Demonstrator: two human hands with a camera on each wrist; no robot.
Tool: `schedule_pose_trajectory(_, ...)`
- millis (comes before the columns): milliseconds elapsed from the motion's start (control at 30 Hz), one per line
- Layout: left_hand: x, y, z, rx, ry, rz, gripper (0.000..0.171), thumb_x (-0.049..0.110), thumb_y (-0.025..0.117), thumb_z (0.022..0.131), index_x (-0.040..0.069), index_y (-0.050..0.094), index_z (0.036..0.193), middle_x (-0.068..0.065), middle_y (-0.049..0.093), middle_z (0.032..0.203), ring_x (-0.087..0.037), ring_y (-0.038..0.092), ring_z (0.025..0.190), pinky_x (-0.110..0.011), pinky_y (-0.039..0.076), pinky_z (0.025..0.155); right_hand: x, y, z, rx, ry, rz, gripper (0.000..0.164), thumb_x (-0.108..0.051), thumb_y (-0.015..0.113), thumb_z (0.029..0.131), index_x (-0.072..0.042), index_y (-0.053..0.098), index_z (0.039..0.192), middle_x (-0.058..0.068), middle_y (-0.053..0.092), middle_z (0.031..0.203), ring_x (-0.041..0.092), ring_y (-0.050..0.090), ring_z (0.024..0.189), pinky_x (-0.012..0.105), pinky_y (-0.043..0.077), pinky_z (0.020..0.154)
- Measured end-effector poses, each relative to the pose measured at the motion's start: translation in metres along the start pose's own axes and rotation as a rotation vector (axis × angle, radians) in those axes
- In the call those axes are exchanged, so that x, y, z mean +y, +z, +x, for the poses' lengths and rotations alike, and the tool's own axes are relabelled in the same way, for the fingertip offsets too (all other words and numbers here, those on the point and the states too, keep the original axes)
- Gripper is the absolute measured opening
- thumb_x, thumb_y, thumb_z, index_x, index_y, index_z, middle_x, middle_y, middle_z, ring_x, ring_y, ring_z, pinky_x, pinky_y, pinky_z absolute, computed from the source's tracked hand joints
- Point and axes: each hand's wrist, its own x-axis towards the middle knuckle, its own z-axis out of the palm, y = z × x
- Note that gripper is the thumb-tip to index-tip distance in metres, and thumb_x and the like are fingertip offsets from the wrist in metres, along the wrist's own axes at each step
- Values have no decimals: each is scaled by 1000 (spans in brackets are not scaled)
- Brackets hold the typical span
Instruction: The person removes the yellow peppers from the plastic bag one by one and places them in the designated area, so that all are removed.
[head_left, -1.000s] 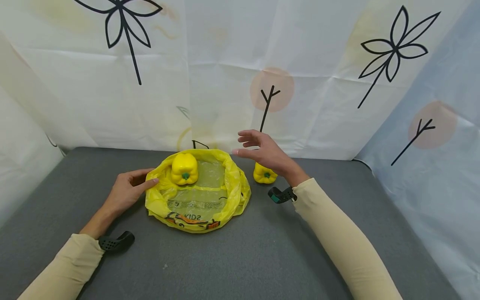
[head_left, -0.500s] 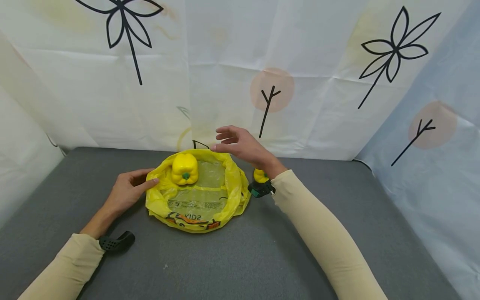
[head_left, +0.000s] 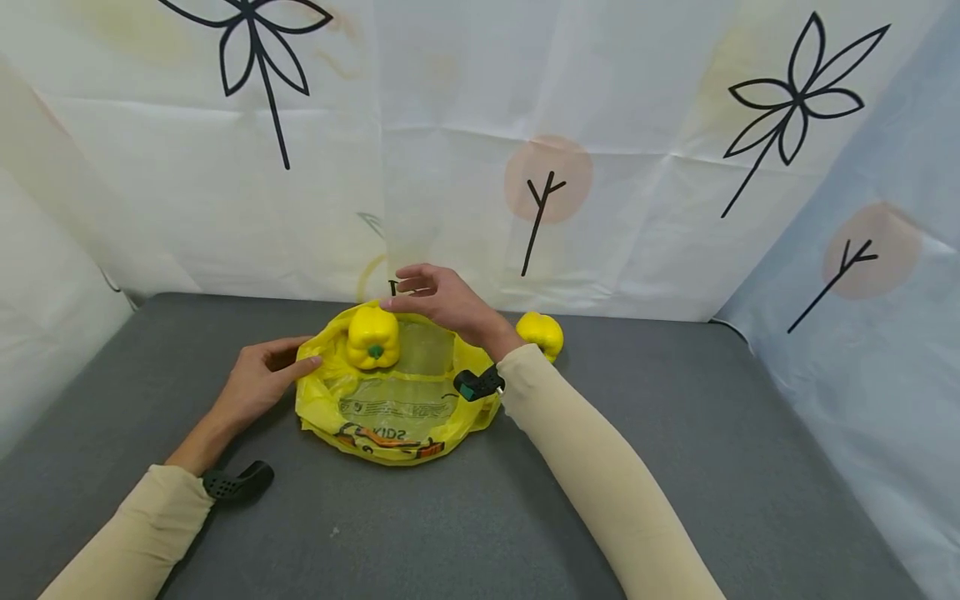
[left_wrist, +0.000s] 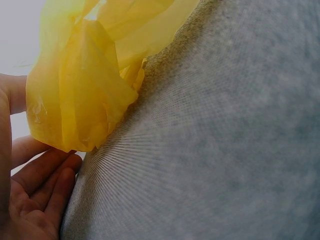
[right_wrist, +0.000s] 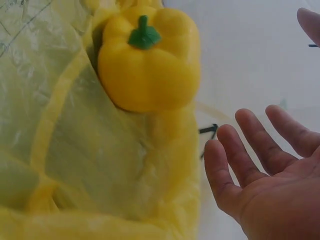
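Observation:
A yellow plastic bag lies with its mouth spread wide. My left hand pinches the bag's left rim between thumb and fingers; in the left wrist view the yellow film passes between them. Inside the bag, at its far left, sits a yellow bell pepper with a green stem. My right hand hovers over the far rim, just right of that pepper, fingers loosely bent and holding nothing. The right wrist view shows its fingers apart from the pepper.
A second yellow bell pepper rests on the grey table outside the bag, partly behind the right sleeve. A white patterned cloth hangs along the table's far edge, with another at the right side.
My right hand has moved left, from above the outer pepper to the bag's far rim, uncovering more of that pepper. The left hand and the bag have stayed put.

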Motion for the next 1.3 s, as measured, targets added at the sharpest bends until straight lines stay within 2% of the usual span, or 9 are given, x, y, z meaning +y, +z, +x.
schedule_pose_trajectory(233,1,1,2,1,0,-2,53,33,64,103,0,57,143,-23,62,133,12,56,97,-12,48,79,14,13,8,2,32,14,69,-28,74,95,-5,44,152,14,50,148,24,50,130,36,45,105)
schedule_pose_trajectory(733,1,1,2,1,-6,-1,53,34,64,102,1,57,143,-22,62,134,12,55,98,-11,47,80,36,31,14,37,66,9,69,-29,78,91,-8,48,150,9,53,144,22,50,131,33,48,101)
schedule_pose_trajectory(967,1,1,2,4,-9,0,53,33,64,102,0,57,143,-23,62,133,11,55,97,-11,47,79,40,36,17,38,91,25,72,-33,79,90,-11,47,151,5,52,145,20,49,131,33,46,102)
schedule_pose_trajectory(1300,1,1,1,11,-1,10,53,33,64,102,-1,58,142,-23,63,132,12,55,97,-10,47,79,40,40,19,26,119,16,76,-36,80,89,-13,45,152,8,52,145,18,53,127,33,47,101)
